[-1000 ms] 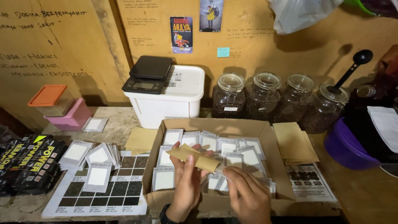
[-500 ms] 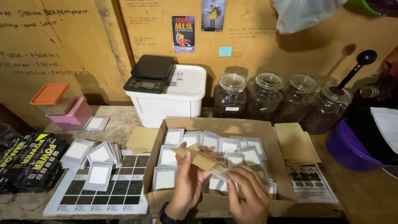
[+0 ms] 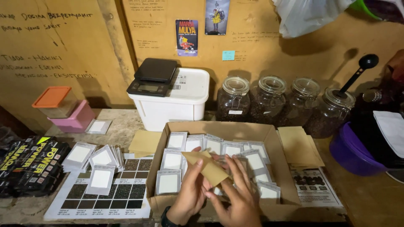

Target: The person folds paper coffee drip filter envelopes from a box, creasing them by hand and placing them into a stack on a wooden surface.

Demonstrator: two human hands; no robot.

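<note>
Nearest the camera, at six o'clock, both hands work over an open cardboard box. The left hand pinches the lower edge of a small brown paper envelope, thumb on top; the right hand has its fingers spread against the envelope's right end, steadying it rather than closing fully round it. The envelope hovers just above the box's contents, tilted, one corner toward ten o'clock. It is flat, plain tan and unprinted, and looks thin and light, likely to crease if squeezed, so the edges seem the sensible place to hold it.

Beneath it the box is packed with upright silver pouches with white faces. At nine o'clock, more such pouches lie on a printed chart on the surface, with black packets beyond. At three o'clock lies a stack of brown envelopes.

Farther, at twelve o'clock, a white tub carries a black scale; four glass jars of dark beans stand toward one o'clock.
</note>
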